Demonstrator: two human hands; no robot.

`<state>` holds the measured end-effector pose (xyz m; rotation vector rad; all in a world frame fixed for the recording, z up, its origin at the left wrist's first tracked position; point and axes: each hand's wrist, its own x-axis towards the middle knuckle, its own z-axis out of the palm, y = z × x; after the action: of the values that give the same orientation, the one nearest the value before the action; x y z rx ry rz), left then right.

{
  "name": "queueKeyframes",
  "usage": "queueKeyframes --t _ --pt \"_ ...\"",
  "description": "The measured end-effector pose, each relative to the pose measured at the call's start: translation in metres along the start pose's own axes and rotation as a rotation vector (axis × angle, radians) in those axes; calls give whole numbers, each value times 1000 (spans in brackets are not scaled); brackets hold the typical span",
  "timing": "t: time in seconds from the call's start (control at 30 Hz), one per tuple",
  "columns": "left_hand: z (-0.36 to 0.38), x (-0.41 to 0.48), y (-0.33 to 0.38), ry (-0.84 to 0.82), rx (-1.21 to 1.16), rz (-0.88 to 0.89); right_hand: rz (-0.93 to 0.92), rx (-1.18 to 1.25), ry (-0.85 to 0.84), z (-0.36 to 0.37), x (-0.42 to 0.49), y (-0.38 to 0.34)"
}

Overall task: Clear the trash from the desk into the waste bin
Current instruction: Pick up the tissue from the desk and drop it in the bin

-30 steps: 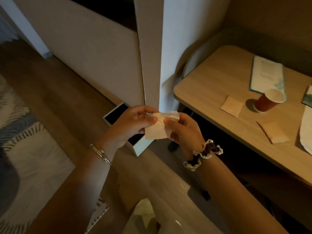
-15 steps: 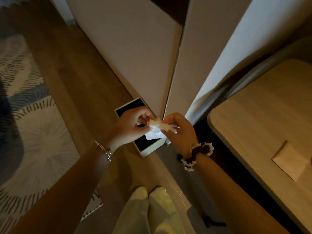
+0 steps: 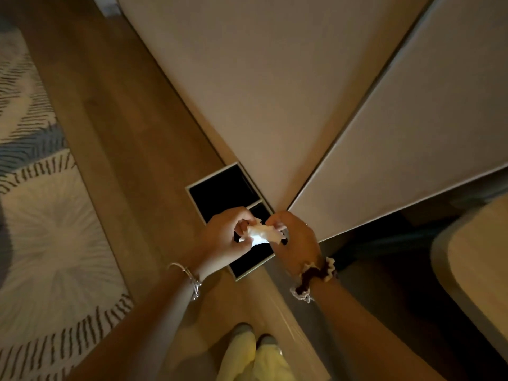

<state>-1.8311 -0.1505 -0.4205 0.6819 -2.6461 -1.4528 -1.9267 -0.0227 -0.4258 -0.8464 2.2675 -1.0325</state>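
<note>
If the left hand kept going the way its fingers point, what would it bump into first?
The crumpled paper it already pinches, then the right hand just across. Both hang over the bin, though how high is unclear.

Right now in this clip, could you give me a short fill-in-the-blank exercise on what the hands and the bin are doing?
1. The crumpled paper is held by ____ hands.
2. The hands hold it directly above the open ____, which stands on the floor against the wall.
3. The left hand has a ____ at its wrist.
4. The right hand has a dark frilled ____ at its wrist.

Missing words: both; waste bin; bracelet; scrunchie
</note>
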Motion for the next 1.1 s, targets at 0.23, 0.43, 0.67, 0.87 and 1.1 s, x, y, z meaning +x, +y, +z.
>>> queueKeyframes --t 0.23,0.43,0.67,0.87,1.1 --pt "23 33 -57 -56 64 46 35 -81 -69 40 39 50" --pt "62 43 -115 -24 24 6 75 12 -71 84 48 106" --pt "103 47 -170 43 -50 3 2 -163 -46 117 62 156" --pt "120 45 -202 71 19 -112 18 -150 -114 134 71 177" --pt "113 29 -215 238 -189 -292 132 -26 41 131 57 182"
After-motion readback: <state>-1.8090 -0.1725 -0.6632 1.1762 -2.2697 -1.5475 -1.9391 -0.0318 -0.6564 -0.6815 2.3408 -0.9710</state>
